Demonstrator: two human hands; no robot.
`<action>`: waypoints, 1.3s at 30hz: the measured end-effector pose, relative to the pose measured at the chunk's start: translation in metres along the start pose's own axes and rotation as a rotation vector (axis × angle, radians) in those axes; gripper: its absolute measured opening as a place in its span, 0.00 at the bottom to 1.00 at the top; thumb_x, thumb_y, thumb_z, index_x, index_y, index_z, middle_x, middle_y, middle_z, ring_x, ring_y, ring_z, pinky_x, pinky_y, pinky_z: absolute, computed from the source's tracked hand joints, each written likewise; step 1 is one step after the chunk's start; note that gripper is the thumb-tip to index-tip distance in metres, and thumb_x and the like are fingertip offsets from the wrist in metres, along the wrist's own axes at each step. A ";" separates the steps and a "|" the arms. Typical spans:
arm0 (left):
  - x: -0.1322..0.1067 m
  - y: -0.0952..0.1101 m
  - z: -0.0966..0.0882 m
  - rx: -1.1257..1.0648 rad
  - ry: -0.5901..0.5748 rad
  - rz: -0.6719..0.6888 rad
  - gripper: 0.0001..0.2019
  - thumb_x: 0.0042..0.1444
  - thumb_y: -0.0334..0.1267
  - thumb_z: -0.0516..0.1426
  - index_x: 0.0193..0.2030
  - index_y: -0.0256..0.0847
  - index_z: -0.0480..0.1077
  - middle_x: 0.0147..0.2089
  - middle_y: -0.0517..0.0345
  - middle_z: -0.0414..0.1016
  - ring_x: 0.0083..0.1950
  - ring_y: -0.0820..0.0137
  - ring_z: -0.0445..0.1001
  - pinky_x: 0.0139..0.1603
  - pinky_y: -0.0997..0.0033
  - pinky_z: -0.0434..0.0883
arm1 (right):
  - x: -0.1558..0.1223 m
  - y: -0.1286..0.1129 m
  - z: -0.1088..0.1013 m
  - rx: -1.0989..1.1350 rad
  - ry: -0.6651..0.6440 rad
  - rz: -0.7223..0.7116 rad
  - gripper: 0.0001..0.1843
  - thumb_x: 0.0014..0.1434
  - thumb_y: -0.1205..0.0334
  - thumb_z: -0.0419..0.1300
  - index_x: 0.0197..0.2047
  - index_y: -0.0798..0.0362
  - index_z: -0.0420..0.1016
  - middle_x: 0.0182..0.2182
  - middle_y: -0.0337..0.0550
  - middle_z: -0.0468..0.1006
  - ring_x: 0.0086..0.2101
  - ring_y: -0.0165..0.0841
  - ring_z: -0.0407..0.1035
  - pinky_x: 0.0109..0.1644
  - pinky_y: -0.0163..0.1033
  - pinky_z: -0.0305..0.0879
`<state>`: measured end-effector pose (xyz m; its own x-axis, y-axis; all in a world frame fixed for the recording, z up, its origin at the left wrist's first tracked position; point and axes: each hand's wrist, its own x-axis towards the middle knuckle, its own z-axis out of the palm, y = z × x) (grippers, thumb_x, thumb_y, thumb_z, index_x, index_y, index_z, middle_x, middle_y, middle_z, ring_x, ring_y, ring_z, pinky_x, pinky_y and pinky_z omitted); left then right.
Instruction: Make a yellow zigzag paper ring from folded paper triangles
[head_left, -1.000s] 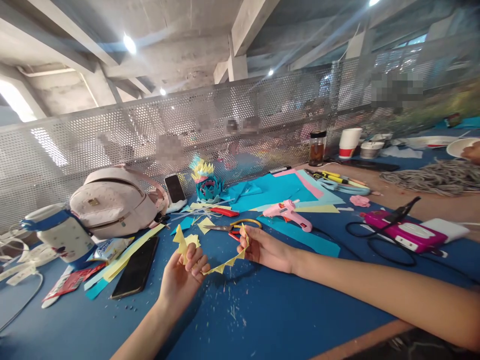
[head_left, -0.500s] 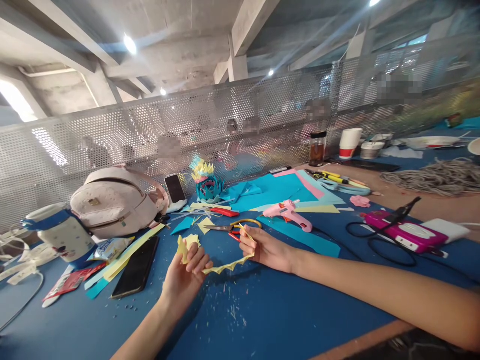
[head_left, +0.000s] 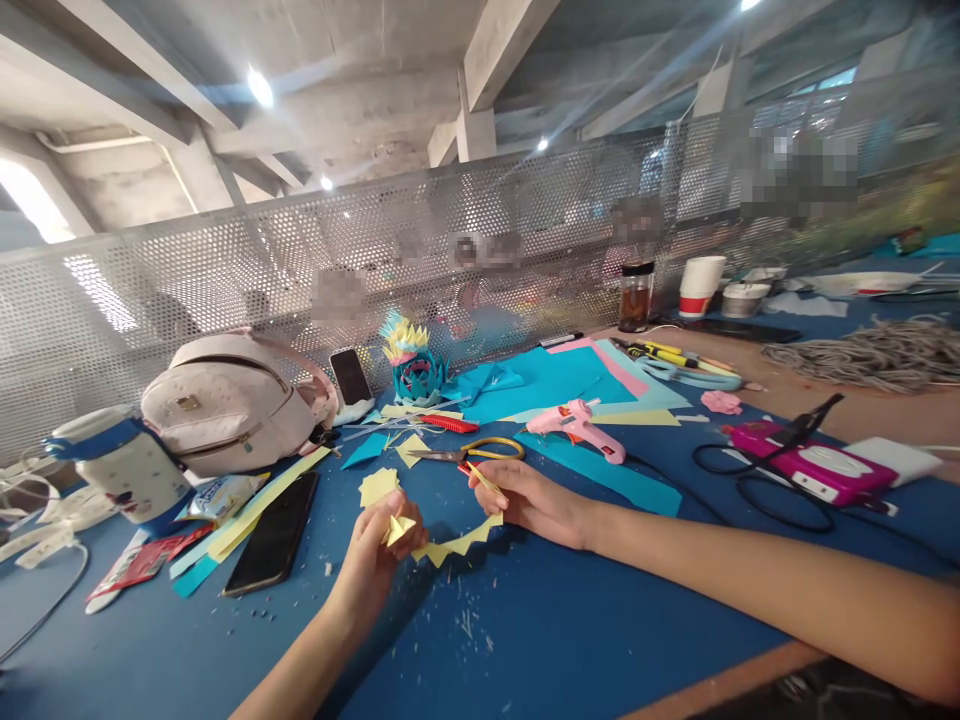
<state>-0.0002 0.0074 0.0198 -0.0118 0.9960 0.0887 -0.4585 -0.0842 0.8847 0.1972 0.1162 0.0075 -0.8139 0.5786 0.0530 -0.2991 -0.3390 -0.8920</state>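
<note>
A zigzag-cut yellow paper strip (head_left: pixel 454 547) sags in a curve between my two hands. My left hand (head_left: pixel 377 535) is closed on one end, with a folded yellow point sticking out of the fist. The fingers of my right hand (head_left: pixel 517 492) pinch the other end. Just beyond my left hand a yellow paper piece with a jagged edge (head_left: pixel 379 486) lies on the table. Scissors with yellow handles (head_left: pixel 487 452) rest behind my right hand, near a red-handled tool partly hidden by the fingers.
A pink glue gun (head_left: pixel 577 428) lies right of the scissors, its cord running right. Behind stands a blue-and-yellow paper flower (head_left: pixel 416 370), with blue paper sheets (head_left: pixel 540 385) beside it. A black phone (head_left: pixel 274 535), a bottle (head_left: pixel 120 470) and a backpack (head_left: pixel 225 400) occupy the left.
My left hand has turned and lowered slightly, uncovering the jagged yellow piece behind it. My right hand has dipped a little, and the strip's points now face me more plainly.
</note>
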 end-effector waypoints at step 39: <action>0.000 -0.008 -0.007 1.038 0.088 0.204 0.16 0.61 0.46 0.53 0.27 0.39 0.68 0.26 0.61 0.67 0.31 0.69 0.64 0.35 0.72 0.60 | -0.012 -0.004 0.019 -0.908 -0.037 -0.238 0.07 0.59 0.60 0.60 0.33 0.55 0.71 0.31 0.39 0.72 0.31 0.29 0.66 0.34 0.33 0.60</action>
<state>-0.0024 0.0088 0.0093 -0.0867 0.9554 0.2825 0.5426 -0.1925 0.8176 0.1987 0.0958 0.0187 -0.8013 0.5290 0.2793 0.0307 0.5025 -0.8640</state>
